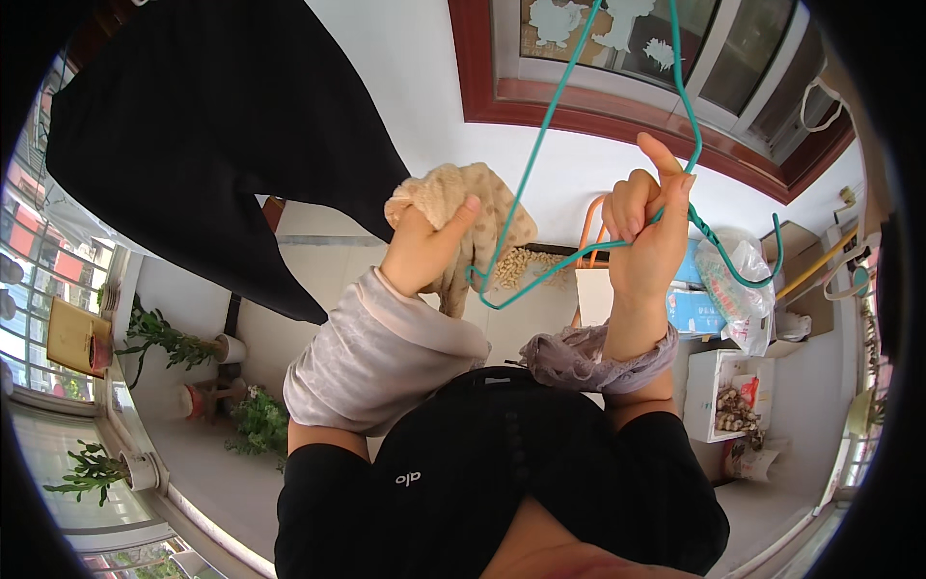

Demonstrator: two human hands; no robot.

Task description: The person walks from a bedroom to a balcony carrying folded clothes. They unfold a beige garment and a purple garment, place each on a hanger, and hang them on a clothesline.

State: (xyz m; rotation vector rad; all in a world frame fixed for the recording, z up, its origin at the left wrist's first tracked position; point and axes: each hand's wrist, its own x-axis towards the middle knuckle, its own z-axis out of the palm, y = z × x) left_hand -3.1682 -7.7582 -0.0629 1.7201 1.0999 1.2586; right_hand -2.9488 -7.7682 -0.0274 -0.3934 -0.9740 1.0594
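Observation:
My left hand (427, 250) grips a bunched beige fabric item (499, 203) with darker dots and a fuzzy side; its full shape is hidden in the folds. On the right, my right hand (655, 217) has its palm turned toward me and its fingers curled around a green wire clothes hanger (539, 141). The hanger's hook end points right, and its looped corner lies just in front of the hanging fabric. Whether the two touch, I cannot tell. A pale grey sleeve (376, 354) covers my left forearm, and a rumpled mauve one (600, 358) is bunched around my right forearm.
Black trousers (217, 123) hang at the left. A window with a red-brown frame (622, 116) is ahead. Pale peanut-like pieces (517, 268) lie on the floor beside an orange-framed stool (586, 217). Blue boxes (691, 311), a plastic bag (738, 289), a white foam box (702, 405) and potted plants (231, 347) stand around.

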